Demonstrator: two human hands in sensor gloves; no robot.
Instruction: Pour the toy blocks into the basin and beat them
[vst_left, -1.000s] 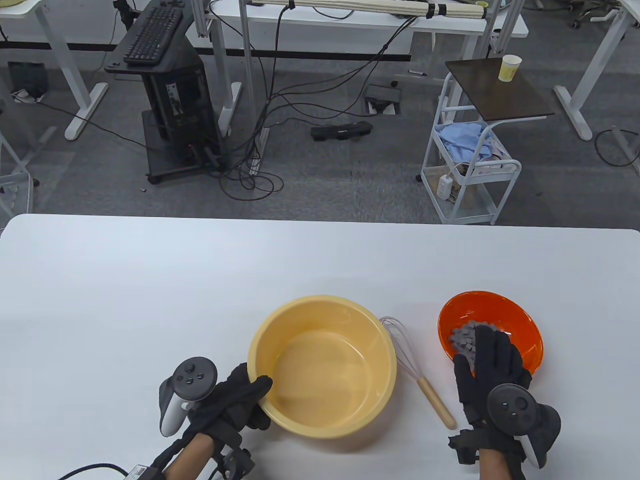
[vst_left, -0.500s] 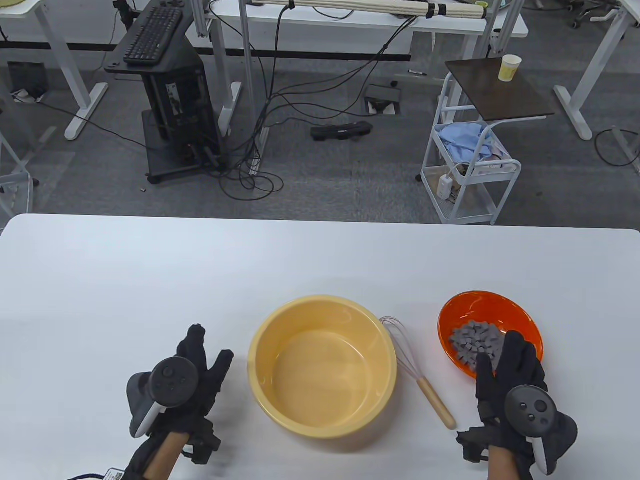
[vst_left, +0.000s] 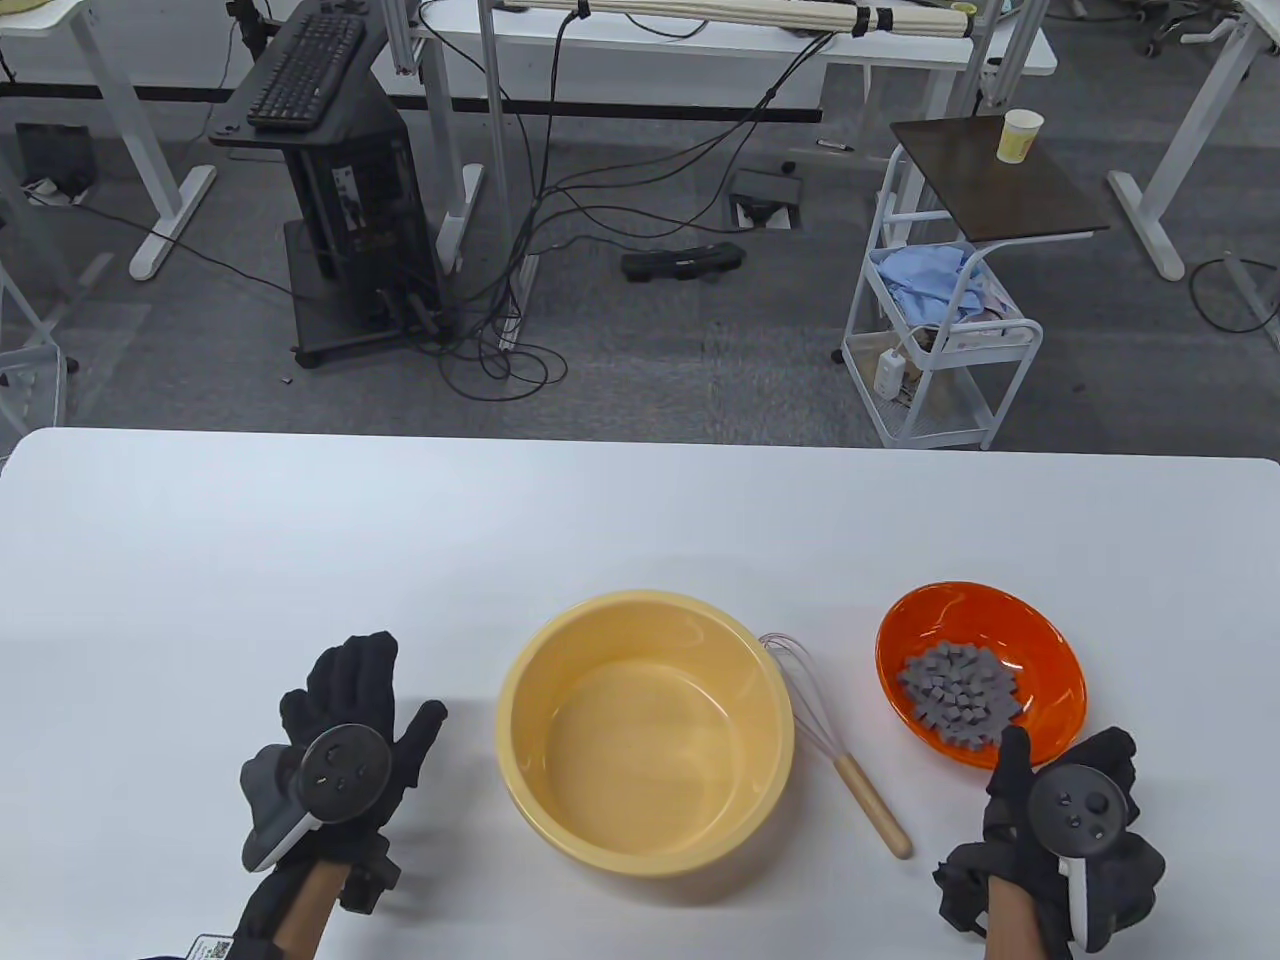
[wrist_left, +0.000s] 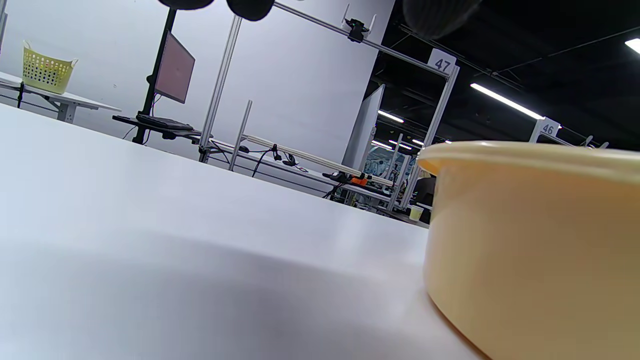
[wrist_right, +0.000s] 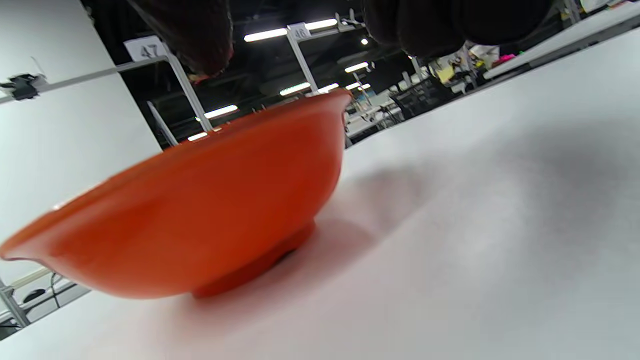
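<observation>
The empty yellow basin (vst_left: 520, 690) stands mid-table, and its side fills the right of the left wrist view (wrist_left: 530, 240). To its right an orange bowl (vst_left: 1000, 615) holds several small grey toy blocks (vst_left: 958, 690). A wire whisk (vst_left: 845, 765) with a wooden handle lies between basin and bowl. My left hand (vst_left: 345, 700) lies left of the basin with straight fingers and holds nothing. My right hand (vst_left: 1060, 790) is at the bowl's near rim. Its thumb hovers just over the bowl (wrist_right: 200, 220) and its fingers (wrist_right: 450, 20) are off to the side, apart from it.
The white table (vst_left: 300, 540) stretches wide behind and left of the basin. Beyond its far edge are a floor with cables, a white cart (vst_left: 940, 340), a dark side table with a paper cup (vst_left: 1018, 135) and a keyboard stand (vst_left: 300, 75).
My left hand let go of the basin's rim, moved left and flattened out. My right hand drew back from over the blocks to the bowl's near edge.
</observation>
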